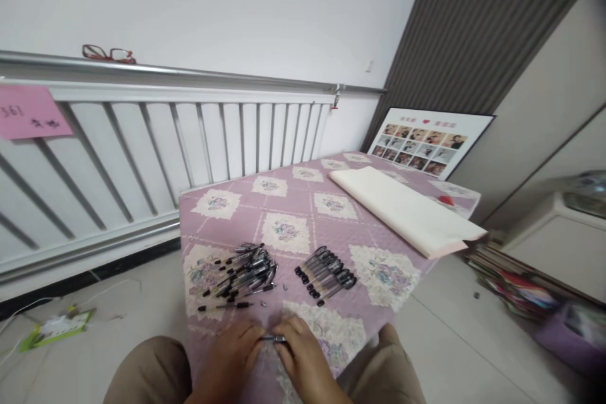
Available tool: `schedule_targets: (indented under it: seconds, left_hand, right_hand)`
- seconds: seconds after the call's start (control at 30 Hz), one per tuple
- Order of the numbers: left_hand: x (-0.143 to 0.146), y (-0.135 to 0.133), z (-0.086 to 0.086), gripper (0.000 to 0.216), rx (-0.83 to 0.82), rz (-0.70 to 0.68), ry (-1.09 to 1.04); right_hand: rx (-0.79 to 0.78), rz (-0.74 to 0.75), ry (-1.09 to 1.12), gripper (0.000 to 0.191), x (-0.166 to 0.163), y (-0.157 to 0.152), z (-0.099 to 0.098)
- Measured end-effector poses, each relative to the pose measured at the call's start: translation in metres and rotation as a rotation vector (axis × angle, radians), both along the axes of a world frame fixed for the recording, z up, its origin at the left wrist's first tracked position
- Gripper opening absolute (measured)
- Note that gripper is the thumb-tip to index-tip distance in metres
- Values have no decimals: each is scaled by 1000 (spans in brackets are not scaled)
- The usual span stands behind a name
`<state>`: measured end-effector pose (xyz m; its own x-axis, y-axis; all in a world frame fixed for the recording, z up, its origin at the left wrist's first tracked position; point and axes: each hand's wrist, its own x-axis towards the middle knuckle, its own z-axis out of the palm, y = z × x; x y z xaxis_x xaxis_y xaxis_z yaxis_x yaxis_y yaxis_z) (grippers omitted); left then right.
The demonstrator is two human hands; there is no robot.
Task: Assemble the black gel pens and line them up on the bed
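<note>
Close to the near edge of the table, my left hand (239, 348) and my right hand (300, 344) meet around one black pen (273, 338). Both sets of fingers are closed on it, and its ends are hidden by them. Just beyond the left hand lies a jumbled heap of black pens (249, 274). A single pen (226, 307) rests apart at the heap's near side. To the right, a neat slanted row of capped pens (326, 274) lies side by side. Between heap and row are small pieces (285, 287) too tiny to name.
A purple flowered tablecloth (326, 230) covers the table. A large cream paper sheet or roll (402, 208) lies at the back right, before a leaning photo board (421, 142). A white radiator (213, 132) runs along the wall, with glasses (108, 54) on the pipe above.
</note>
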<state>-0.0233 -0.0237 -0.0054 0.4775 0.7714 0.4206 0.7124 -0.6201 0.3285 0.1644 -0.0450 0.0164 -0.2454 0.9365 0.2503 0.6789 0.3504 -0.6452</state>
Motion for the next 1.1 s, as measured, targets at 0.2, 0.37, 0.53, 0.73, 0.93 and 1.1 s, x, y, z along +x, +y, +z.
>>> schedule_targets:
  seconds: [0.2, 0.37, 0.53, 0.73, 0.93, 1.1]
  left_hand:
    - [-4, 5, -10, 23, 243, -63, -25]
    - [-5, 9, -14, 24, 258, -41, -53]
    - [-5, 9, -12, 23, 204, -44, -42]
    - [-5, 9, -16, 27, 190, -27, -15]
    - [-7, 13, -18, 24, 226, -50, -47]
    - [-6, 15, -20, 27, 242, -63, -58]
  right_hand:
    - [98, -80, -200, 23, 35, 0, -2]
    - [181, -211, -179, 35, 113, 10, 2]
    - [161, -359, -249, 32, 172, 31, 1]
    - [117, -390, -239, 38, 183, 57, -12]
    - [109, -465, -206, 48, 187, 51, -22]
    - [-63, -578, -235, 83, 170, 34, -11]
